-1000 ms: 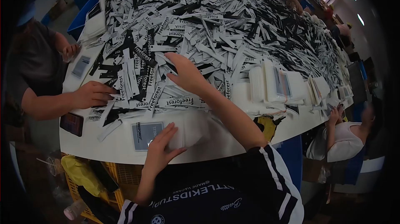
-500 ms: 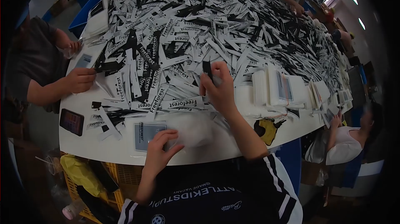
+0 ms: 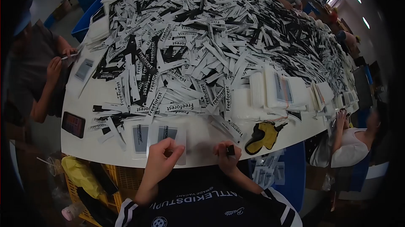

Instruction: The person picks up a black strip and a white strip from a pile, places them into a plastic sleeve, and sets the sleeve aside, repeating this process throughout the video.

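Observation:
My left hand (image 3: pixel 163 158) is closed on the edge of a clear pouch (image 3: pixel 168 132) with a grey printed panel, lifted at the table's front edge. Another such pouch (image 3: pixel 139 139) lies flat just left of it. In my right hand (image 3: pixel 228 156), closed near the front edge, is a small black packet (image 3: pixel 230 150) whose end sticks out of the fist. Beyond both hands spreads a large pile of white and black printed sachets (image 3: pixel 181 71).
A phone (image 3: pixel 73 124) lies on the table (image 3: pixel 90 149) at left. Stacked pouches (image 3: pixel 274 90) and a yellow-black cloth item (image 3: pixel 263 137) are at right. A blue bin (image 3: pixel 291 172) stands below the right front edge. Co-workers sit left, right and across.
My right hand has come back from the pile to the front edge with the black packet. My left hand has closed on a pouch and raised it. The left co-worker's hands have drawn back.

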The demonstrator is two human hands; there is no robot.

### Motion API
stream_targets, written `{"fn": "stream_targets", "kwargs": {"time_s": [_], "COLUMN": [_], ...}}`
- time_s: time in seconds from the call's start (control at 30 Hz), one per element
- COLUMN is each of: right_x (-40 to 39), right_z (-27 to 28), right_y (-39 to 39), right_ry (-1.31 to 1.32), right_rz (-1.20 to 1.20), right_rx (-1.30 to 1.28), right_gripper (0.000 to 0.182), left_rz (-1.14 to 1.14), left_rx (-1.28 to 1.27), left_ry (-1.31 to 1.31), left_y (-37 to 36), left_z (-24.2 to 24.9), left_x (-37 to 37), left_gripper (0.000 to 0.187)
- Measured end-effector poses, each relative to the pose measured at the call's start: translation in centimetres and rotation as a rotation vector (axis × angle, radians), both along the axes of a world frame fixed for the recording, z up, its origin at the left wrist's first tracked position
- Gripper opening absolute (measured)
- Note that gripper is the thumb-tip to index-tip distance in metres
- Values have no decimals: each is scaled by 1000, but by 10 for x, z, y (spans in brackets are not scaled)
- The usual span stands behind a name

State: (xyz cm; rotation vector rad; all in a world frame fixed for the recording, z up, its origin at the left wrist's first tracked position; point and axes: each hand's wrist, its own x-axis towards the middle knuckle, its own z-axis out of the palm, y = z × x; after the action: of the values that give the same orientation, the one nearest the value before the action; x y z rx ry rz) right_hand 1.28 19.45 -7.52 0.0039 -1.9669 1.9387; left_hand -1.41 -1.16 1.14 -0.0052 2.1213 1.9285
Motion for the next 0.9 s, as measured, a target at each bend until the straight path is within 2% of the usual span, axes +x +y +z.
{"fn": "stream_targets", "kwargs": {"time_s": [0.03,0.1,0.17,0.23,0.3,0.33,0.37,0.43,0.47,0.53,0.57,0.63,0.67,0.7,0.73,0.77,0.8,0.83,0.9], "right_x": [0,-3,-7,-15,-35,-38,-40,-46,-47,-44,-41,-34,-30,-25,-21,-19,-17,-18,-20], "right_z": [1,7,25,58,92,99,99,93,92,81,77,91,95,87,77,67,62,62,63], "right_y": [3,10,7,-2,-22,-14,-3,14,14,12,9,-6,-15,-24,-31,-36,-42,-47,-52], "right_ry": [0,-262,-272,-294,-170,-291,-287,-415,-389,-403,-413,-433,-450,-342,-341,-207,-75,-76,71], "right_rz": [0,135,222,304,393,554,556,916,941,895,849,808,768,698,698,616,530,533,472], "right_rx": [-3,354,295,240,272,255,252,215,196,154,110,83,48,112,111,259,403,403,649], "right_gripper": [17,17,18,20,22,23,23,22,18,21,25,23,23,30,30,37,44,44,56], "left_rz": [-2,36,75,43,36,32,34,-283,-282,-124,-122,64,66,102,137,137,136,137,139], "left_rx": [31,67,106,-243,-226,-214,-218,-207,-206,-135,-129,-134,-133,-187,-239,-240,-365,-489,-525], "left_ry": [-3,30,67,295,333,376,379,327,326,185,186,492,491,576,661,662,548,430,388], "left_y": [3,16,25,32,39,38,32,16,16,20,22,26,27,27,27,25,21,18,19], "left_z": [1,-6,-6,-4,-10,-12,-11,-9,-8,-7,-10,-17,-18,-18,-17,-14,-7,-2,0], "left_x": [3,11,11,12,13,13,11,9,10,14,16,18,18,16,15,15,15,15,10], "left_gripper": [24,23,23,23,23,24,24,23,23,22,22,18,18,17,17,17,17,19,22]}}
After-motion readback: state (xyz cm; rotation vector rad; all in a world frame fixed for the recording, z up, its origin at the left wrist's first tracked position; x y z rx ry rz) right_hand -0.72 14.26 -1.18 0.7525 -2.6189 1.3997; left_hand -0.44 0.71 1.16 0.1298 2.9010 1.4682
